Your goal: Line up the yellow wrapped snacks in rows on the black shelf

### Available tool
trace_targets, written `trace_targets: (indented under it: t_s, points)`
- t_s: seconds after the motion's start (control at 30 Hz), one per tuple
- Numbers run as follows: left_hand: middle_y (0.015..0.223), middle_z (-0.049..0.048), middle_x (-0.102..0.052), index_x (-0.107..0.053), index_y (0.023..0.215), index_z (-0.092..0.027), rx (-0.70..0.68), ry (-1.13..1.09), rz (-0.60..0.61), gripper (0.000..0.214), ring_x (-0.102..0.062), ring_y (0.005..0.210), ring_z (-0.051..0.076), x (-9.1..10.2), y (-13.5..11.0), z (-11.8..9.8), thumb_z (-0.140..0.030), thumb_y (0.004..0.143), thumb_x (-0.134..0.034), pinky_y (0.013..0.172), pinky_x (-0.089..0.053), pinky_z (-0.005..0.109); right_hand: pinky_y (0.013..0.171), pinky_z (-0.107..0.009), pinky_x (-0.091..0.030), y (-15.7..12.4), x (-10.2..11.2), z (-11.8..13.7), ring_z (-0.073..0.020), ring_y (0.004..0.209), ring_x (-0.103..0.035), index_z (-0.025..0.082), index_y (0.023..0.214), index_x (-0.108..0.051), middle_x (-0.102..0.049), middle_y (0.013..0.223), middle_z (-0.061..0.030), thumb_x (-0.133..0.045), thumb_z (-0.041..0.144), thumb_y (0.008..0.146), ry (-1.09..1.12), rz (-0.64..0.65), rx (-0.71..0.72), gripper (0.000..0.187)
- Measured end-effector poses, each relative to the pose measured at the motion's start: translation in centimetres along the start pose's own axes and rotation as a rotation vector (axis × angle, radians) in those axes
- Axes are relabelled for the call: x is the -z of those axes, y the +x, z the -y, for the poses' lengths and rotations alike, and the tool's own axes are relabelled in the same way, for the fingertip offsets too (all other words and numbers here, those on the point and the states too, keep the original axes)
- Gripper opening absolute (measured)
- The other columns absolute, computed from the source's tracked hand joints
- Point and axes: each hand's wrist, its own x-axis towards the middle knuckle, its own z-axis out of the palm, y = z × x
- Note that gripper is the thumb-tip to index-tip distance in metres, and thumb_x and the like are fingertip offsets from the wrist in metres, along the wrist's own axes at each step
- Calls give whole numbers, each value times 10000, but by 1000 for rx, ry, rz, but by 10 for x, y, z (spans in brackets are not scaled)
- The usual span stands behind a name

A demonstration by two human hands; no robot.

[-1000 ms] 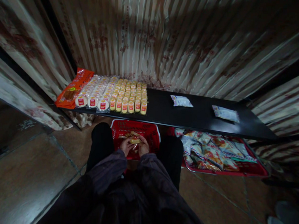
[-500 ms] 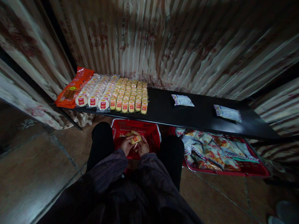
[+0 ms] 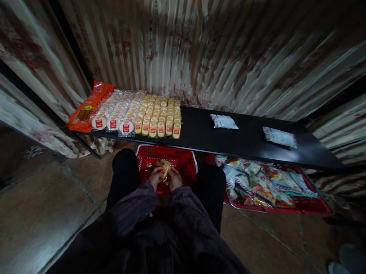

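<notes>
Between my knees stands a red plastic basket (image 3: 186, 163) with a few wrapped snacks in it. My left hand (image 3: 154, 177) and my right hand (image 3: 175, 179) are together over it, both closed on one small yellow snack pack (image 3: 165, 169), which stands nearly upright between them. In front of me a black shelf (image 3: 231, 143) carries rows of the same small yellow packs (image 3: 159, 117) and rows of round white packs (image 3: 116, 113) at its left end.
An orange snack bag (image 3: 91, 107) lies at the shelf's far left. Two white packets (image 3: 223, 122) (image 3: 279, 137) lie apart on the shelf's right half. A second red tray of mixed snack bags (image 3: 269, 186) sits under the shelf at right. Someone's shoes (image 3: 352, 266) show at bottom right.
Both hands have turned the yellow pack from lying crosswise to nearly upright and lifted it slightly toward the shelf.
</notes>
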Motion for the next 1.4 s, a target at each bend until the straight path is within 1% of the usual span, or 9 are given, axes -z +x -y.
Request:
trace_targets:
  t_s: [0.13,0.23,0.37,0.53,0.73,0.9,1.03,1.23,1.4]
  points:
    - [990,66,-676,-635,1015,-192,34,72,-17,280,-631,896,153,0,0,3,-187,737,-666,720,-524,234,571,-263,-518,2,0,1,-154,589,-649,185,727,-624,-695,627,24,-807,201,462,22,-38,-81,322]
    - [1044,84,-670,-644,1035,-195,30,89,-12,344,-626,959,179,-1,-1,5,-256,710,-737,755,-516,256,532,-262,-500,2,0,2,-152,559,-634,189,702,-631,-694,611,19,-800,183,463,33,-43,-108,293]
    - [986,98,-677,-645,1038,-158,57,86,-8,378,-641,883,179,-2,-1,4,-237,687,-760,728,-515,267,561,-261,-515,0,-1,4,-143,570,-640,185,715,-650,-704,627,20,-794,167,466,53,-46,-115,288]
    - [956,97,-684,-670,935,-137,77,69,-42,215,-642,855,166,-1,2,3,-259,759,-686,670,-531,231,588,-249,-520,-3,-1,5,-141,630,-655,187,757,-682,-729,712,7,-798,184,493,19,-11,-108,288]
    - [900,123,-688,-653,1011,-100,111,30,-57,254,-659,762,166,3,5,6,-273,840,-582,601,-537,241,566,-259,-506,-8,-3,7,-147,588,-636,173,839,-693,-722,688,2,-787,193,517,-9,10,-149,337]
    - [864,135,-696,-649,1017,-80,136,-26,-103,285,-682,727,178,2,7,5,-293,831,-610,631,-544,267,571,-276,-513,-12,-8,12,-169,630,-652,169,843,-701,-724,701,-18,-794,231,540,-53,-5,-137,323]
    - [853,138,-701,-633,1033,-75,168,-102,-111,300,-690,693,179,2,7,2,-305,851,-573,660,-554,287,492,-233,-474,-11,-9,14,-146,579,-634,171,813,-690,-727,703,-18,-806,199,521,-40,-5,-120,316]
    - [744,97,-677,-617,1039,-89,212,-211,-76,308,-668,642,159,3,4,-6,-268,896,-412,655,-552,278,434,-218,-459,-8,-6,11,-135,542,-638,184,851,-674,-737,739,-17,-789,174,547,11,36,-174,325]
    - [695,81,-656,-613,1030,-102,255,-273,-88,295,-636,585,152,1,1,-12,-257,875,-416,603,-532,266,455,-217,-479,-10,-8,14,-139,578,-660,198,862,-680,-735,756,-1,-781,190,552,26,55,-195,326]
